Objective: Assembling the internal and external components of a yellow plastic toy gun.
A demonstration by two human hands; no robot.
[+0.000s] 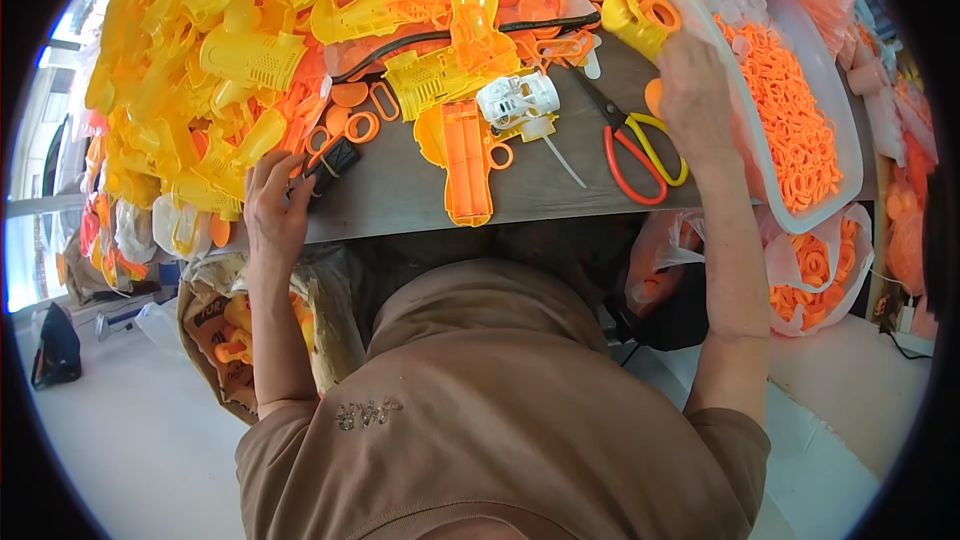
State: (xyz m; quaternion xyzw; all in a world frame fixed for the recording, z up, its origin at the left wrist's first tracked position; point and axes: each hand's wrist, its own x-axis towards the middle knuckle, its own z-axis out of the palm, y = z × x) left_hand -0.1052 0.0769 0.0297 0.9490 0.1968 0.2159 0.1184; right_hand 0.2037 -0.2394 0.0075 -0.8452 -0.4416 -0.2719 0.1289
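At the left part of the table, my left hand (275, 210) has its thumb and fingers closed around the left end of a small black block (337, 162) with a thin pale band. On the right, the curled fingers of my right hand (695, 90) meet the lower end of a yellow plastic shell part (630, 20); the exact grip is partly hidden. Between them lies an open yellow-and-orange toy gun shell (466, 165) with an orange handle. A white mechanism (518, 102) rests against it. Scissors (636, 140) with one red and one yellow handle lie beside my right hand.
Yellow shell parts (250, 58) are heaped at the left and back. A black strip (400, 48) crosses the parts. Right of my hand stands a translucent bin (845, 180) of orange rings. Below the edge are a paper sack (205, 325) and a plastic bag (815, 285) of orange parts.
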